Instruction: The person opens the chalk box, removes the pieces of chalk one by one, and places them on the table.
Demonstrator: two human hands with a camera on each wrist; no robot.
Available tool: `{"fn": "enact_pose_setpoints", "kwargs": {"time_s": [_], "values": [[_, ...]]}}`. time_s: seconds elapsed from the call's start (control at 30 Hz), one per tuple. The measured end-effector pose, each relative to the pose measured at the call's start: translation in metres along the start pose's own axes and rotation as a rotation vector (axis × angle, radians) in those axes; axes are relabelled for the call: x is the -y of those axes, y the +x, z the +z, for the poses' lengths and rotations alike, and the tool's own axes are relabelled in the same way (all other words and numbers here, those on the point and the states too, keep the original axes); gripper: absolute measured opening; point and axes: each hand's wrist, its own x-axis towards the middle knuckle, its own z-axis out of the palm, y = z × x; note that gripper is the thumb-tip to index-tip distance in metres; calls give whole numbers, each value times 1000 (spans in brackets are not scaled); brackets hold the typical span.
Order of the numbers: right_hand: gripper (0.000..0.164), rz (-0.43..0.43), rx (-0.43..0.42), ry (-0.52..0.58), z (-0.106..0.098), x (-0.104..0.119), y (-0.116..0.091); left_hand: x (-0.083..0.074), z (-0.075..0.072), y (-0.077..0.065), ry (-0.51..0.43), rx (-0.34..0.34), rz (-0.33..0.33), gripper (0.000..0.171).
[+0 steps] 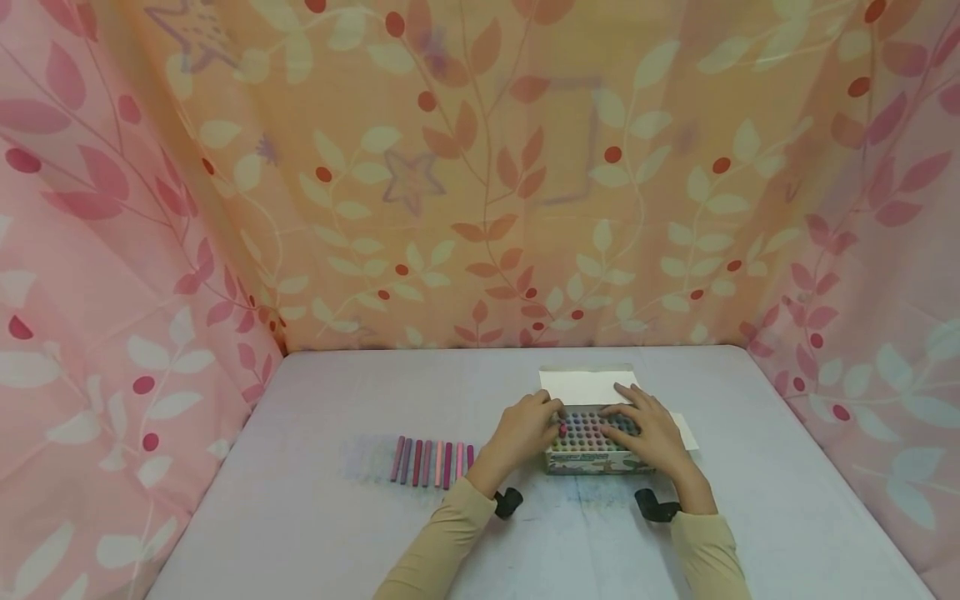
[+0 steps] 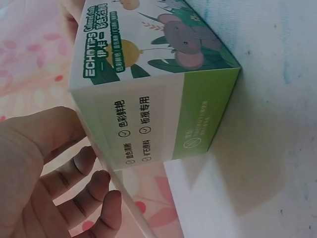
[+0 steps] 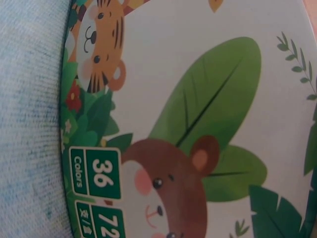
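Note:
A printed box of coloured chalk (image 1: 600, 462) stands on the table with its white lid (image 1: 588, 386) folded back, and rows of chalk ends fill it. My left hand (image 1: 525, 425) is at the box's left edge, its fingertips pinching a reddish-pink chalk stick (image 1: 562, 429) that stands above the rest. In the left wrist view the left hand's fingers (image 2: 64, 181) bend beside the box (image 2: 148, 114), which hides the fingertips. Over the right part of the box, my right hand (image 1: 652, 429) rests with fingers spread. The right wrist view shows only the box front (image 3: 198, 124) and cloth.
Several pink, purple and red chalk sticks (image 1: 427, 463) lie side by side in a row left of the box. Chalk dust marks the pale tablecloth (image 1: 322, 533). Patterned curtains (image 1: 480, 167) enclose the table at the back and both sides.

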Motion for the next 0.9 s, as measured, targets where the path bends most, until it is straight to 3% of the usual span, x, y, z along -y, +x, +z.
{"fn": "enact_pose_setpoints", "kwargs": {"time_s": [0.33, 0.63, 0.9], "values": [[25, -14, -8, 3, -1, 1, 0, -2, -12, 1, -17, -27, -30, 14], [26, 7, 1, 7, -1, 2, -1, 0, -27, -3, -123, -146, -4, 13], [28, 4, -5, -8, 1, 0, -1, 4, -39, -14, -215, -208, -42, 10]]}}
